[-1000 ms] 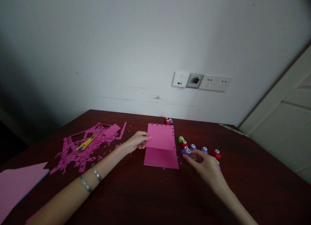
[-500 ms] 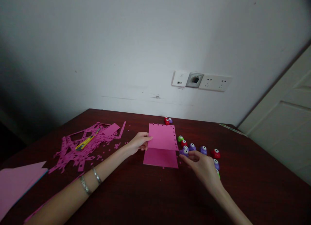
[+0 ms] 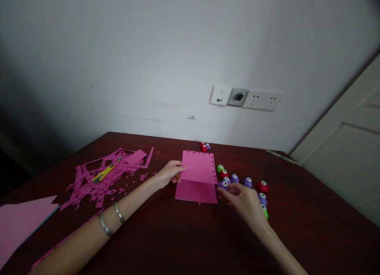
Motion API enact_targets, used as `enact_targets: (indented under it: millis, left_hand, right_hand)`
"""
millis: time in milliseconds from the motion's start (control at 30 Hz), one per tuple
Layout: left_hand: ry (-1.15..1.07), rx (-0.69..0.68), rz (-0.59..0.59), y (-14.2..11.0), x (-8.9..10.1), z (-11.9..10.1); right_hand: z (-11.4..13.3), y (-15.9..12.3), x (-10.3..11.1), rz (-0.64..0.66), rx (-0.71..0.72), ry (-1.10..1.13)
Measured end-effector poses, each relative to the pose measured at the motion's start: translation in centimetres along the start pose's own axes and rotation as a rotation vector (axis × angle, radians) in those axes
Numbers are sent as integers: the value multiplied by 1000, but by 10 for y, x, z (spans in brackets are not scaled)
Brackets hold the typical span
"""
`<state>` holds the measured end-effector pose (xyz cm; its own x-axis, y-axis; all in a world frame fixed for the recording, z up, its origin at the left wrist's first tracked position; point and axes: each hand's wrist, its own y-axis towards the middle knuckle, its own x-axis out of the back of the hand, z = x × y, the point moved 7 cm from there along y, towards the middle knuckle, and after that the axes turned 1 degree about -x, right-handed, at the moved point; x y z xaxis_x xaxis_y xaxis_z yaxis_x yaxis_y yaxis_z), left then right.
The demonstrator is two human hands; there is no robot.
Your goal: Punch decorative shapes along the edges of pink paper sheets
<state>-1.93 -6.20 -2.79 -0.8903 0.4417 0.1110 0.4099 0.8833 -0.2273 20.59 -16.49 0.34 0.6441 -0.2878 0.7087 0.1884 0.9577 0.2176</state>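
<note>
My left hand (image 3: 171, 173) pinches the left edge of a folded pink card (image 3: 198, 168), thumb on top. Small holes line the card's top and right edges, and its lower flap lies toward me on the table. At the right edge, near the fold, my right hand (image 3: 244, 199) has its fingers closed on a small purple paper punch (image 3: 223, 185) with an eye-like top. The punch meets the card's edge; whether paper is inside its slot cannot be seen. Just beyond it stand purple, red (image 3: 224, 173) and green punches (image 3: 220, 168).
Pink paper scraps (image 3: 86, 180) and punched dots lie at left, a yellow utility knife (image 3: 103, 174) on them. Pink sheets (image 3: 23, 223) rest at near left. More punches (image 3: 262, 186) stand at right and a few (image 3: 204, 148) by the wall (image 3: 148, 69).
My right hand and the purple punch have shifted slightly left, against the card's right edge. My left hand keeps its hold on the card.
</note>
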Motion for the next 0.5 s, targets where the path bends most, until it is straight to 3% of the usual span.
enact_targets:
  millis: [500]
  left_hand:
    - [-7,-11,11,6,2,7]
  right_hand:
    - [7,2,-5,17,-22,-61]
